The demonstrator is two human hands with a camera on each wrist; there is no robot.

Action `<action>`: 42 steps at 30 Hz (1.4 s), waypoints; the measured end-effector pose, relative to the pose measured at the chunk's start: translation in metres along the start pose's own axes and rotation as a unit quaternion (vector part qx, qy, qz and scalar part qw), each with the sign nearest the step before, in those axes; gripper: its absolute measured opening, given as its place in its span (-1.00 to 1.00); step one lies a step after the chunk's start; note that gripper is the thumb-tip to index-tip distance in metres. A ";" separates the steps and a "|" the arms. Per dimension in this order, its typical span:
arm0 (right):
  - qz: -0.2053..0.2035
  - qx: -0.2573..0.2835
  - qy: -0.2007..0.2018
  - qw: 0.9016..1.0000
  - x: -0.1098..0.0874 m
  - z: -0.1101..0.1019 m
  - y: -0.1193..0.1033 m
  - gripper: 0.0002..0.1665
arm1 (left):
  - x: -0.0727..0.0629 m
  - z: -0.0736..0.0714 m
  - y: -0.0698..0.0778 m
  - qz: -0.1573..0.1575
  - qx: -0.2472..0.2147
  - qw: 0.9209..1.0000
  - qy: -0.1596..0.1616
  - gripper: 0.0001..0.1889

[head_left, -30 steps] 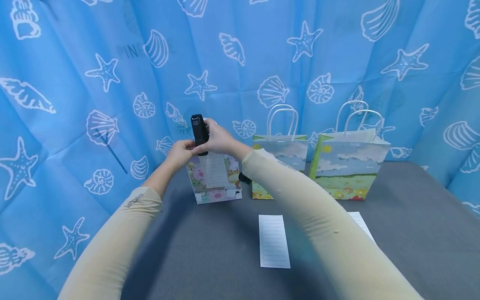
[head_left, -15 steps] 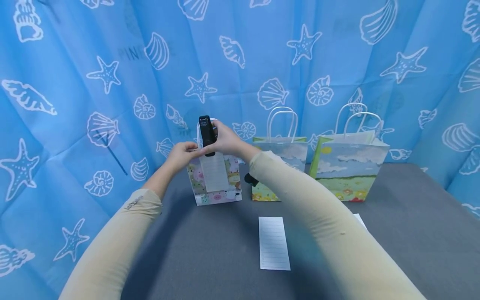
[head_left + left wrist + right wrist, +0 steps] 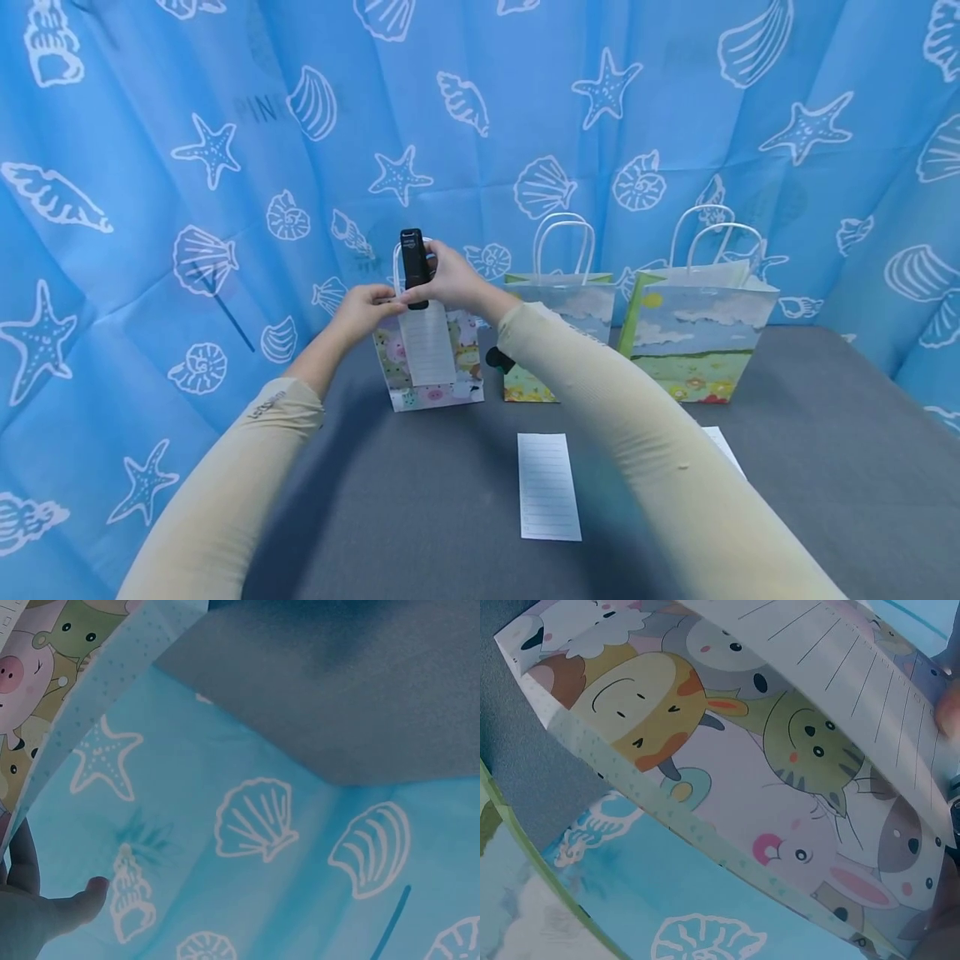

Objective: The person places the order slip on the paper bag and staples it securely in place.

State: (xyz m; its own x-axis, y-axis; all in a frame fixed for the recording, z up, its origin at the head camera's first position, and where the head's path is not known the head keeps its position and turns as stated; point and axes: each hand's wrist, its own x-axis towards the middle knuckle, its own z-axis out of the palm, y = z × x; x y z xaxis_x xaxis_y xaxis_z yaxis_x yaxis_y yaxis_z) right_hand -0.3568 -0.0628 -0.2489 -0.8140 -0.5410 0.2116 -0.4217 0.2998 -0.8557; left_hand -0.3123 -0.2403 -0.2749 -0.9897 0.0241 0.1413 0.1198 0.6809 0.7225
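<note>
My right hand (image 3: 453, 282) grips a black stapler (image 3: 414, 268) upright at the top of a paper bag (image 3: 468, 350) printed with cartoon animals. A lined white paper slip (image 3: 431, 350) hangs down the bag's front below the stapler. My left hand (image 3: 362, 315) pinches the bag's top left edge, its fingertips close to the stapler. In the left wrist view, the thumb (image 3: 86, 900) and part of a finger show beside the bag (image 3: 67, 645). The right wrist view shows the slip (image 3: 832, 667) standing slightly off the bag's front (image 3: 727, 757); the stapler is mostly out of that view.
Two landscape-print paper bags (image 3: 558, 304) (image 3: 693, 333) with white handles stand to the right. A lined slip (image 3: 549, 487) lies on the grey table (image 3: 420, 500); another slip (image 3: 722, 446) is partly behind the right sleeve. A blue shell-print curtain (image 3: 480, 125) hangs behind.
Since a second ago, my right hand and the stapler have shifted slightly right along the bag's top, and the slip hangs a little lower. Over the last half second hardly anything has moved.
</note>
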 end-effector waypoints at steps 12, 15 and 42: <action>0.006 0.002 0.007 1.000 -0.002 0.005 0.000 0.01 | 0.000 -0.019 -0.001 0.026 0.072 0.992 -0.097 -0.39; 0.006 -0.003 0.004 1.000 -0.002 0.006 0.001 0.02 | 0.002 -0.026 0.005 0.042 0.118 0.986 -0.111 -0.28; 0.032 0.038 -0.005 0.999 -0.005 0.002 -0.005 0.05 | 0.015 -0.002 -0.001 0.083 -0.009 0.995 -0.061 -0.61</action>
State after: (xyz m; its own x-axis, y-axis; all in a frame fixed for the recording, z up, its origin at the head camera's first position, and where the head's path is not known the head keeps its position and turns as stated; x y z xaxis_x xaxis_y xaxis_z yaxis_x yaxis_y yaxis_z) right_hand -0.3499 -0.0627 -0.2465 -0.8343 -0.5300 0.1517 -0.3373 0.2730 -0.9009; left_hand -0.3268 -0.2419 -0.2726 -0.9583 0.2247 0.1766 0.2822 0.6474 0.7079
